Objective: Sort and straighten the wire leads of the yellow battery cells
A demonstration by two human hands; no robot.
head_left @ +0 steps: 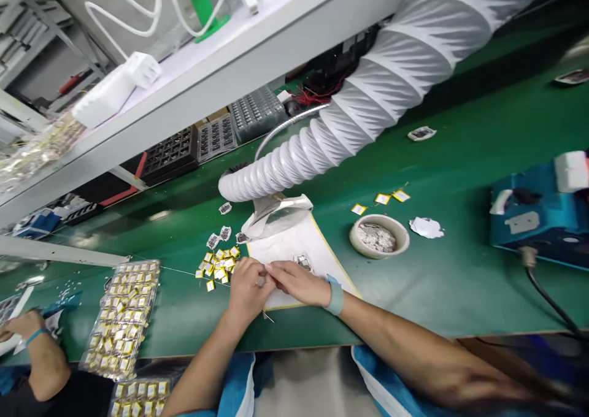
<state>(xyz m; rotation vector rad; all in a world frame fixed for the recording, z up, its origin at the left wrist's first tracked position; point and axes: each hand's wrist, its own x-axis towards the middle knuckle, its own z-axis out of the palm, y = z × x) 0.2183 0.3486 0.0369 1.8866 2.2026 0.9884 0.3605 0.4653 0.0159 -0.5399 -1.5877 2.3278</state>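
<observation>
Green table; seemingly ribbed grey hose.

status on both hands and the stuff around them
left hand and right hand together over white sheet; grip unclear; yellow-edged pieces beside left hand; hose beyond

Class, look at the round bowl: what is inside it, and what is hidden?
The bowl holds a pale grey, crumbly heap; its top surface shows, but the heap covers the bowl's floor.

One bowl, one ribbed hose, three yellow-edged squares near bowl, over ten piled
</observation>
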